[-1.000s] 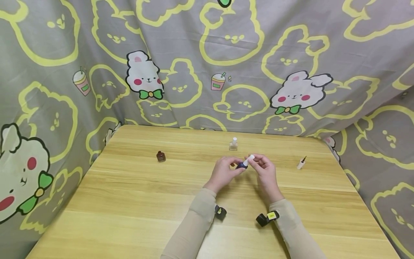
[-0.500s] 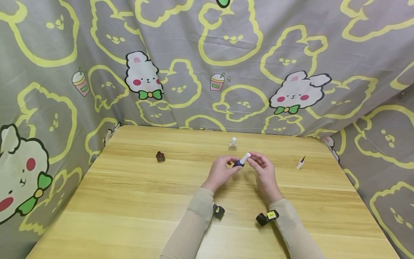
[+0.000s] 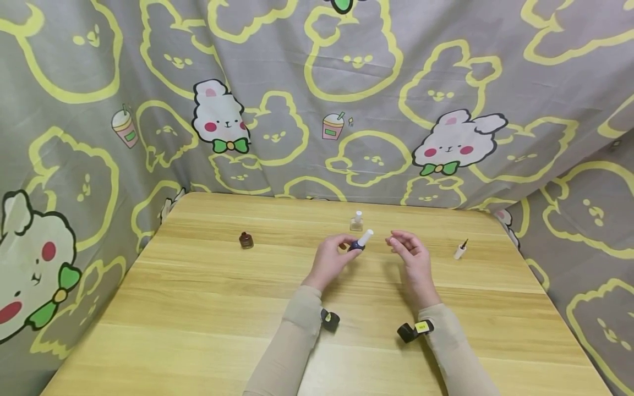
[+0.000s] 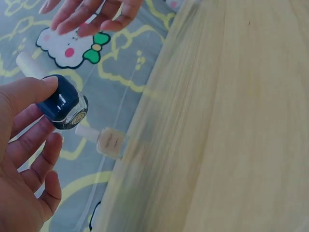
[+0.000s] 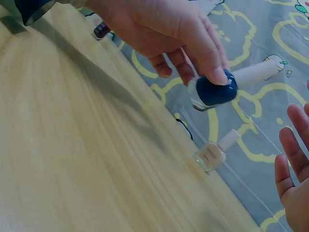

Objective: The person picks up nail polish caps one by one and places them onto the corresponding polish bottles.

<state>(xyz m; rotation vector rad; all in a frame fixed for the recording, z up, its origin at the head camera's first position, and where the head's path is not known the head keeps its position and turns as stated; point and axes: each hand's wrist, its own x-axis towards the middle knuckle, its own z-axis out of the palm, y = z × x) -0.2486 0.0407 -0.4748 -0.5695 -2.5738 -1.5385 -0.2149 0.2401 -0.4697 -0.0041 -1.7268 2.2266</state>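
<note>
Clock positions are as I read them remotely in the head view, centred on the held bottle. At nine o'clock, well apart, a squat dark reddish-brown glass bottle (image 3: 246, 241), its neck uncapped, stands upright on the pale wood-grain counter (image 3: 198, 319); a stray swing of the beige left sleeve (image 3: 287, 344) could, I judge, tip and spill it. At eight o'clock the left grip (image 3: 327, 261) pinches a rounded navy glass bottle (image 4: 62, 100) with a long white cap (image 4: 31, 65) between thumb and fingers, tilted and clear of the counter. Smooth glass in so slight a pinch could slip; I cannot tell whether the cap is tight, and a loose one might leak. At twelve o'clock, near, a clear square glass bottle (image 3: 356, 224) with a white cap stands upright, liable to be knocked by a forward reach. At three o'clock the right grip (image 3: 415, 259) is released, fingers loosely bent, apart from everything. Farther out at three, a white cylindrical cap (image 3: 459, 253) carries its dark brush (image 3: 465, 243) uppermost; a bump could topple it and smear the counter.

Writing, left to right: the navy bottle's round base sticker (image 4: 79, 117), the clear bottle's front print and the yellow label (image 3: 421, 327) on the right wrist's black camera (image 3: 407, 333) are all illegible to me.
</note>
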